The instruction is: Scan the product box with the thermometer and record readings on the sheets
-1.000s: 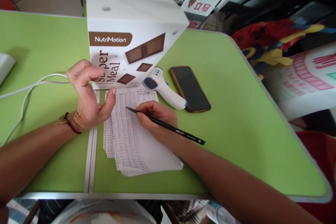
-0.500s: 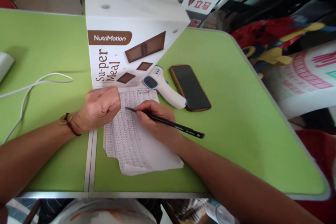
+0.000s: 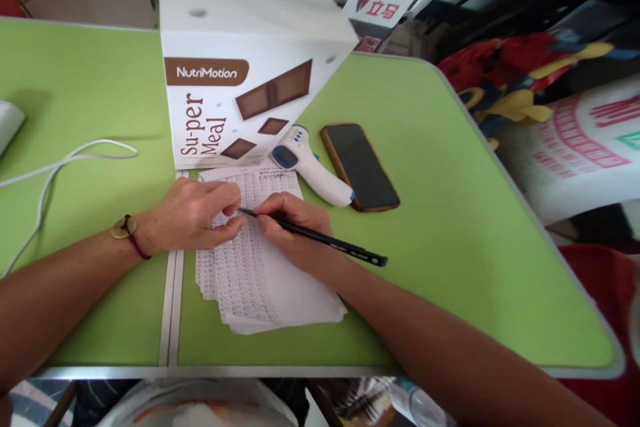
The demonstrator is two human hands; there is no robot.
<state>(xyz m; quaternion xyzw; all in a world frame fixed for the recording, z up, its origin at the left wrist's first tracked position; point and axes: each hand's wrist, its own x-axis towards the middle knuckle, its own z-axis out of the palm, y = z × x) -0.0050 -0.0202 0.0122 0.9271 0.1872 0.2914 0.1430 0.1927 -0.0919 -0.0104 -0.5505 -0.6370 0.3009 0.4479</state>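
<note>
My right hand (image 3: 296, 230) is closed around a black pen (image 3: 333, 238), its tip pointing left over the paper. Beneath both hands lies a stack of paper sheets (image 3: 295, 293), covered with rows of small handwriting on the left part and bare on the right. My left hand (image 3: 197, 213) rests over the left edge of the sheets, thumb and forefinger apart, with nothing seen between them. The pen tip comes close to its fingers; whether they touch I cannot tell. A bracelet with a round disc (image 3: 123, 227) circles the left wrist.
Behind the sheets stands a white NutriMotion box (image 3: 200, 117). A white and blue infrared thermometer (image 3: 320, 177) leans by a dark phone (image 3: 361, 167) to the right. At left, a white cable (image 3: 75, 155) curls over the green table (image 3: 465, 247).
My left hand has gone from a closed fist to thumb and forefinger spread, reaching slightly right over the paper. My right hand keeps the pen in nearly the same place.
</note>
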